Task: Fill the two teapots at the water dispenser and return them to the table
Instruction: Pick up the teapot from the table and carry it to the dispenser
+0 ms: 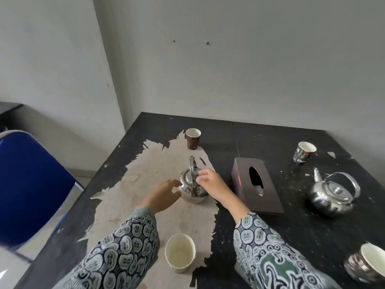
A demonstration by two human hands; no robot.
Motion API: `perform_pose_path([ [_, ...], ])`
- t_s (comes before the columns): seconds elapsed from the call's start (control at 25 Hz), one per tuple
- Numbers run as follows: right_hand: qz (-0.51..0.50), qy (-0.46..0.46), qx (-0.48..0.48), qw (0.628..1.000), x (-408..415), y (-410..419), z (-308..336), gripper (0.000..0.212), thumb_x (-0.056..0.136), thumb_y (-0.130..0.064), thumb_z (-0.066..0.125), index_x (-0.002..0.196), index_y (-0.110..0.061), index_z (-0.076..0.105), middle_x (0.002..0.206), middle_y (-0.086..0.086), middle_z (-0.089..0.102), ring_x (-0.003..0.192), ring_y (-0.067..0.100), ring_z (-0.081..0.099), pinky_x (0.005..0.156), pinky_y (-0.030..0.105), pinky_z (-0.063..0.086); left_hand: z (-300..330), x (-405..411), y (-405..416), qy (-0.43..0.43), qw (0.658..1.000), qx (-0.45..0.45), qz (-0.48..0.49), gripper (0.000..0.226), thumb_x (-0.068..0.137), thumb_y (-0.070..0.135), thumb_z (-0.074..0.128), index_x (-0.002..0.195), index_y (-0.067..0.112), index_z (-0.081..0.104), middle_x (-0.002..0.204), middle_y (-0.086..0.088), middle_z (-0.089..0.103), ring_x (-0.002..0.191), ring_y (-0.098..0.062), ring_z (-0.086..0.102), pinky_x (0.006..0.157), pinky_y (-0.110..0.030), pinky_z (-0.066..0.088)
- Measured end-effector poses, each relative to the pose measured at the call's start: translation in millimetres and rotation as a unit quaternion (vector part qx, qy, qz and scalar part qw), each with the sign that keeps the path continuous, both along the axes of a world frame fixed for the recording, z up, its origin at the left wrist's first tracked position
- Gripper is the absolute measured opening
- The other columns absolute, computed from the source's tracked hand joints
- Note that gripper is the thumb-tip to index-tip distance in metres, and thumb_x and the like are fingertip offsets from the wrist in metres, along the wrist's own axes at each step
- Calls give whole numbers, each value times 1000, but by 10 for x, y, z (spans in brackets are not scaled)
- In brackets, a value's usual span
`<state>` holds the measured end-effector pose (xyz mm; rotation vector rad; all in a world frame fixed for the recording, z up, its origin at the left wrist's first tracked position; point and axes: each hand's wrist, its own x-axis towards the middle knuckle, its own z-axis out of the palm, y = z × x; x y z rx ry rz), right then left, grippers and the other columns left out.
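Standing on the worn pale patch of the dark counter [270, 138], the nearer steel teapot [192, 189] is attended by both hands. Its upright handle is pinched by the curled fingers of the right hand [210, 182], while its left side is touched by the loosely spread left hand [164, 195]. The second teapot [331, 195] is seen well apart at the right, beyond a brown tissue box [257, 185]. Paper cups are scattered around.
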<state>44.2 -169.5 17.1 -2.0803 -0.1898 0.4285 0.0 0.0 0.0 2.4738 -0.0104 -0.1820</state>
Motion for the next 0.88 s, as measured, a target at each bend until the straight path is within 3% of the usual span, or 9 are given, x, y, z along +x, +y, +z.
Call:
perform_pose_path([
  [0.08, -38, -18, 17, 999, 74, 151, -75, 39, 89, -21, 54, 125, -10, 45, 124, 8, 57, 100, 13, 52, 81, 25, 40, -144, 51, 41, 14, 1000, -12, -3, 36, 92, 16, 49, 127, 12, 51, 131, -8, 55, 107, -22, 58, 86, -19, 37],
  [0.2, -52, -30, 23, 998, 157, 330, -126, 31, 90, -20, 53, 118, -7, 49, 114, 10, 62, 102, 19, 58, 86, 29, 45, -263, 71, 79, 40, 999, -31, -2, 35, 93, 16, 48, 128, 13, 50, 132, -7, 54, 110, -21, 57, 92, -23, 40],
  [0.28, -52, -26, 29, 998, 231, 351, -125, 17, 92, -17, 49, 102, -6, 57, 94, 7, 67, 85, 13, 61, 80, 29, 48, -250, 81, 102, 37, 998, -45, -1, 35, 94, 16, 47, 129, 12, 49, 133, -7, 53, 112, -21, 56, 95, -25, 41],
  [0.4, -49, -29, 32, 998, 295, 329, -62, 14, 93, -11, 46, 85, -6, 56, 73, -2, 60, 68, 6, 56, 62, 17, 43, -138, 75, 162, 21, 998, -55, -1, 36, 95, 15, 45, 130, 12, 48, 135, -7, 52, 115, -22, 55, 97, -26, 41],
  [0.56, -63, -35, 24, 997, 179, 140, 112, 25, 94, -10, 42, 73, -11, 54, 73, 2, 59, 69, 8, 55, 63, 17, 40, 189, -30, 215, -9, 998, -60, -2, 35, 95, 15, 44, 129, 14, 48, 135, -6, 51, 115, -20, 55, 97, -26, 43],
  [0.72, -44, -41, 27, 998, -154, 12, 448, 22, 95, -11, 39, 79, -10, 54, 65, -1, 53, 60, 7, 50, 56, 18, 37, 636, -279, 208, -62, 997, -39, -2, 34, 95, 17, 44, 129, 16, 49, 133, -3, 52, 113, -18, 55, 94, -24, 44],
  [0.88, -7, -74, 89, 993, -591, -71, 1004, 27, 95, -12, 38, 73, -11, 54, 61, -1, 48, 57, 10, 46, 58, 20, 38, 1174, -660, 104, -111, 994, -21, -4, 38, 93, 19, 50, 130, 15, 46, 134, -4, 51, 116, -17, 51, 93, -19, 39],
])
